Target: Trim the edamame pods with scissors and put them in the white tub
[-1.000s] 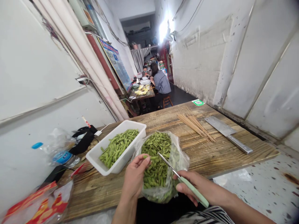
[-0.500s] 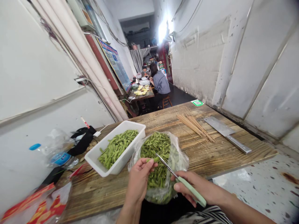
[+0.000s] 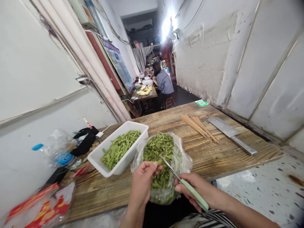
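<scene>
My left hand (image 3: 142,183) pinches a green edamame pod (image 3: 158,162) over a clear plastic bag (image 3: 182,160) full of pods. My right hand (image 3: 201,191) grips green-handled scissors (image 3: 184,183), whose blades meet the end of that pod. To the left of the bag stands a white rectangular tub (image 3: 99,158) holding several pods. Both rest on a wooden table (image 3: 213,158).
Bamboo skewers (image 3: 199,125) and a cleaver (image 3: 231,135) lie at the table's right. A water bottle (image 3: 59,155), a black pouch (image 3: 83,141) and a red wrapper (image 3: 40,205) sit at left. Down the corridor a person (image 3: 163,83) sits at another table.
My left hand has shifted slightly right with the pod, bringing it to the scissor blades. The right hand has barely moved.
</scene>
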Tool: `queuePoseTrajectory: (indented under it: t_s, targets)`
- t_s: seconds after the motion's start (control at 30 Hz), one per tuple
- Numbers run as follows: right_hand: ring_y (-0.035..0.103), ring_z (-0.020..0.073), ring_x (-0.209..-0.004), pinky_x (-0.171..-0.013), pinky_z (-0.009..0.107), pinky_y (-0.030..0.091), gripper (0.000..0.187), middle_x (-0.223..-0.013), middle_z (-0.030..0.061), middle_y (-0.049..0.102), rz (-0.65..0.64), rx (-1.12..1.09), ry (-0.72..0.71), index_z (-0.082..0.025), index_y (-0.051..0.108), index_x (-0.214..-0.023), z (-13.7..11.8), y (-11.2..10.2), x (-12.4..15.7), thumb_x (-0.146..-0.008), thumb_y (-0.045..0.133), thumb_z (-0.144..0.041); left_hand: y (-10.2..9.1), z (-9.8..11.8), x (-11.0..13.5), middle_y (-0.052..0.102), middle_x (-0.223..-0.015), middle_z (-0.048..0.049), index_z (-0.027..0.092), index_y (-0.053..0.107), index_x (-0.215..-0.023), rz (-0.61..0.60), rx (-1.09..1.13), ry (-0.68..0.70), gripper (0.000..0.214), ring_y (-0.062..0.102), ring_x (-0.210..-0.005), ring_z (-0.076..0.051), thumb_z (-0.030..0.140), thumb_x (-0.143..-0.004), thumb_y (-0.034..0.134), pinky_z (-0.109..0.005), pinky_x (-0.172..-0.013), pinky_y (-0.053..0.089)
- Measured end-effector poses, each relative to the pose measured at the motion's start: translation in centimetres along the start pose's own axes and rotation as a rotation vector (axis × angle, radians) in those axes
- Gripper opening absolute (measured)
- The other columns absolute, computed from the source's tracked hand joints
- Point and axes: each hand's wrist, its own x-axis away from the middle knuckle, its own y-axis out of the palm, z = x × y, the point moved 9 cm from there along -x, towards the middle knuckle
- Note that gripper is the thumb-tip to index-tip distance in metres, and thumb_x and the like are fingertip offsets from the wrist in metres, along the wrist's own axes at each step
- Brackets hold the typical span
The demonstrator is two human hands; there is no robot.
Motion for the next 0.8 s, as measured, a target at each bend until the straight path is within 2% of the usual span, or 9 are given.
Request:
queuePoseTrajectory:
  t_s: [0.13,0.2,0.33,0.37,0.4,0.47,0.53,0.67,0.8]
  targets:
    - [0.038,0.0045,-0.028,-0.023,0.011,0.032,0.035,-0.043,-0.0118,0.040,0.010,0.004,0.053,-0.017,0.052,-0.080,0.3,-0.3,0.0,-0.078,0.062,-0.051,-0.5,0.6,-0.1,0.069,-0.065,-0.0051,0.013,0.063,-0.069,-0.012,-0.085,0.029,0.033,0.067,-0.070,-0.020,0.037,-0.055,0.079,-0.026,-0.062,0.046]
    - [0.038,0.0044,-0.028,-0.024,0.010,0.031,0.035,-0.043,-0.0119,0.041,0.002,-0.006,0.055,-0.017,0.052,-0.084,0.2,-0.4,0.1,-0.077,0.064,-0.050,-2.1,2.1,-0.6,0.070,-0.067,-0.0054,0.014,0.063,-0.073,0.049,-0.195,0.124,0.032,0.066,-0.071,-0.020,0.039,-0.058,0.077,-0.028,-0.066,0.048]
    - [0.038,0.0046,-0.030,-0.027,0.010,0.032,0.038,-0.042,-0.0118,0.043,0.015,-0.022,0.002,-0.017,0.053,-0.092,-0.3,-0.8,0.3,-0.079,0.061,-0.051,-8.6,8.6,-1.2,0.069,-0.080,-0.0049,0.018,0.065,-0.087,0.537,-0.634,0.492,0.029,0.064,-0.078,-0.023,0.041,-0.070,0.066,-0.035,-0.076,0.047]
    - [0.039,0.0046,-0.030,-0.027,0.010,0.032,0.039,-0.042,-0.0117,0.043,0.025,-0.015,-0.007,-0.016,0.053,-0.093,-0.3,-1.0,0.3,-0.079,0.060,-0.052,-9.6,9.9,-1.2,0.069,-0.083,-0.0056,0.018,0.065,-0.090,0.629,-0.748,0.577,0.027,0.063,-0.081,-0.025,0.039,-0.073,0.063,-0.037,-0.079,0.046]
    - [0.039,0.0046,-0.030,-0.027,0.010,0.032,0.040,-0.042,-0.0117,0.043,0.030,-0.007,-0.011,-0.016,0.053,-0.094,-0.3,-1.1,0.3,-0.079,0.060,-0.053,-9.8,10.6,-1.7,0.068,-0.086,-0.0065,0.018,0.065,-0.092,0.627,-0.843,0.622,0.026,0.062,-0.085,-0.027,0.036,-0.073,0.062,-0.040,-0.082,0.044]
    - [0.038,0.0046,-0.029,-0.028,0.011,0.032,0.042,-0.042,-0.0120,0.043,0.030,0.005,-0.008,-0.016,0.053,-0.094,-0.1,-1.1,0.2,-0.078,0.060,-0.054,-9.3,10.8,-2.6,0.068,-0.092,-0.0079,0.018,0.066,-0.091,0.556,-0.939,0.677,0.025,0.059,-0.095,-0.030,0.031,-0.070,0.064,-0.041,-0.089,0.040]
    - [0.038,0.0045,-0.029,-0.028,0.011,0.031,0.042,-0.041,-0.0124,0.042,0.026,0.008,-0.001,-0.017,0.053,-0.095,0.0,-1.0,0.1,-0.078,0.060,-0.055,-7.1,9.3,-3.1,0.070,-0.090,-0.0079,0.020,0.069,-0.084,0.385,-0.958,0.687,0.020,0.059,-0.095,-0.030,0.030,-0.067,0.067,-0.039,-0.089,0.039]
    - [0.037,0.0046,-0.029,-0.028,0.011,0.031,0.043,-0.042,-0.0126,0.041,0.031,0.018,-0.004,-0.017,0.053,-0.096,0.1,-1.0,0.1,-0.077,0.060,-0.055,-1.0,2.8,-3.5,0.068,-0.065,-0.0048,0.024,0.069,-0.057,-0.056,-1.029,0.483,0.006,0.058,-0.067,-0.023,0.026,-0.062,0.069,-0.034,-0.072,0.038]
    - [0.037,0.0048,-0.029,-0.029,0.012,0.031,0.043,-0.043,-0.0124,0.041,0.030,0.036,-0.002,-0.017,0.053,-0.096,0.3,-1.2,0.1,-0.077,0.061,-0.055,0.4,0.1,-3.9,0.065,-0.059,-0.0026,0.022,0.065,-0.050,-0.110,-1.044,0.359,0.009,0.056,-0.065,-0.021,0.018,-0.057,0.068,-0.030,-0.068,0.034]
